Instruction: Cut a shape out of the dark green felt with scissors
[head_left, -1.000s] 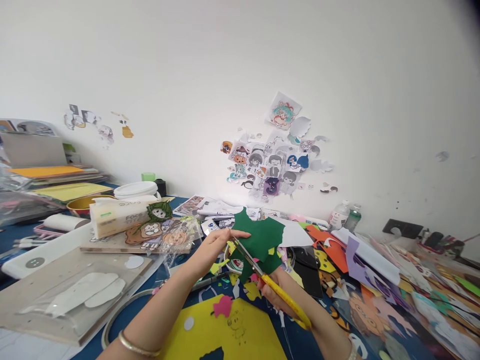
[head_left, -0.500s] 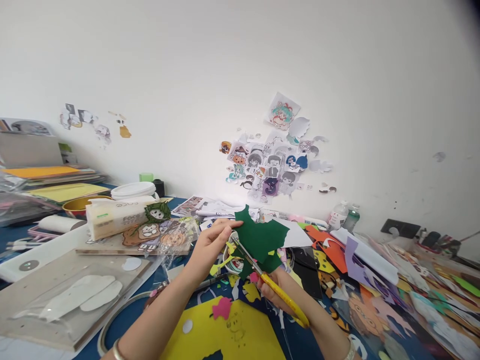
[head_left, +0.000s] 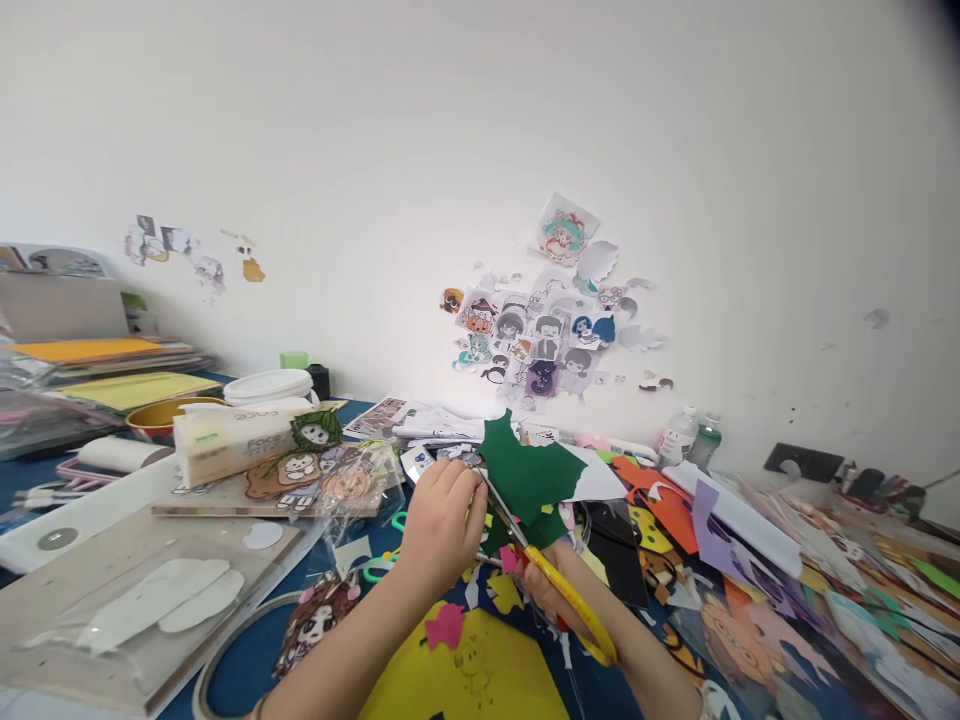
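Okay, we've got the right hand (head_left: 553, 582) closed around the yellow-handled scissors (head_left: 568, 592), blades slanting up-left across the edge of the green paper (head_left: 531, 470). Left hand (head_left: 444, 520) has fingers bent, fingertips up at the blade tips; we can't tell how far they're closed or whether they pinch anything. Green paper sits raised over the cluttered blue bench (head_left: 247, 655), just beyond the scissors, white paper (head_left: 596, 474) partly behind it. Below the hands we see a yellow sheet (head_left: 469, 675) with a pink cutout (head_left: 445, 626) on top. Orange scraps (head_left: 671, 510) and purple scraps (head_left: 709, 530) lie right; tissue pack (head_left: 236, 440) left; two bottles (head_left: 691, 437) by the wall.
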